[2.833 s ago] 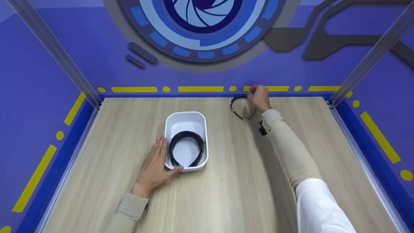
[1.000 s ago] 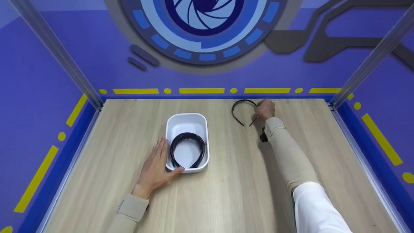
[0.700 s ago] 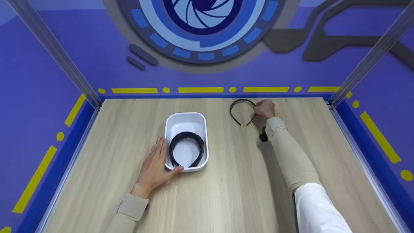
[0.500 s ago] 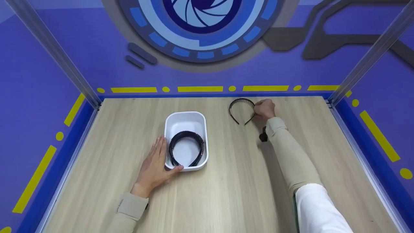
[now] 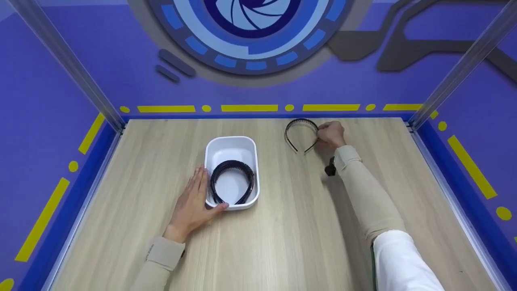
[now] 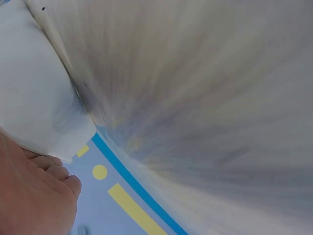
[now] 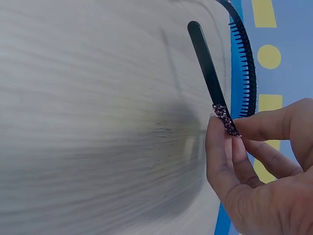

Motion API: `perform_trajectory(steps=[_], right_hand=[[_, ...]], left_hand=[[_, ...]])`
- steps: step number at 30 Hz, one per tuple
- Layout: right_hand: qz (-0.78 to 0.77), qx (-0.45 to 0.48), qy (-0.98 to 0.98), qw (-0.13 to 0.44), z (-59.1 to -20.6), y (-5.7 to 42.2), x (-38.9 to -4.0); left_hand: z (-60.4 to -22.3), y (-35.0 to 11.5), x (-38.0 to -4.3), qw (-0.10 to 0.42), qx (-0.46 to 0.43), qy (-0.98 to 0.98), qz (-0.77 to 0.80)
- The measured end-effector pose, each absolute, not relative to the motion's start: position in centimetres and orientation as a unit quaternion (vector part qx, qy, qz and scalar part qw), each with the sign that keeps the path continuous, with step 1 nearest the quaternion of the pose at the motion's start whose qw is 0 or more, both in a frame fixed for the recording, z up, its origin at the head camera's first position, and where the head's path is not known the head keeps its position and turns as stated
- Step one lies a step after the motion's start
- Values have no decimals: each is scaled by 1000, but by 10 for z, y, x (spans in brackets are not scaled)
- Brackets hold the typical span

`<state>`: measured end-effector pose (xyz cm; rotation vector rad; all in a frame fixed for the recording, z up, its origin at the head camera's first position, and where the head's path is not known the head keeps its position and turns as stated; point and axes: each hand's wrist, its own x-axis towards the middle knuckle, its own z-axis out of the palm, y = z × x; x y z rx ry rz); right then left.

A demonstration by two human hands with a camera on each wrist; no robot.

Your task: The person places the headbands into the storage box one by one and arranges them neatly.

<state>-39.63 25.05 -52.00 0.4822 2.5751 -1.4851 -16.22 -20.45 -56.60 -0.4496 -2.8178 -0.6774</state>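
A dark toothed headband [image 5: 301, 121] is pinched on its right side by my right hand [image 5: 332, 134] near the back of the table. In the right wrist view, thumb and fingers grip the headband [image 7: 207, 68] at a patch of pinkish glitter, and its smooth tip points away from the hand. My left hand [image 5: 190, 206] lies along the left wall of a white box [image 5: 257, 169], fingers straight, thumb at the near rim. Several dark headbands [image 5: 214, 178] lie stacked inside the box. The left wrist view shows the box [image 6: 39, 83] beside the hand [image 6: 39, 191].
The wood-grain table [image 5: 291, 234] is bounded by a blue back wall [image 5: 250, 97] with yellow marks. Blue side panels with metal posts [image 5: 456, 72] stand at left and right.
The right hand was over the headband's upper right; it came down and toward me, and now pinches the band's right side. The left hand and box have stayed in place.
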Motion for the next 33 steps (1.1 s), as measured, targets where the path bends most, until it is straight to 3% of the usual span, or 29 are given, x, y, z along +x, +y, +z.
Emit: perform_trajectory(steps=[33], right_hand=[[-508, 98, 852, 81, -519, 245, -360]], left_hand=[[-561, -206, -163, 71, -146, -959, -234]])
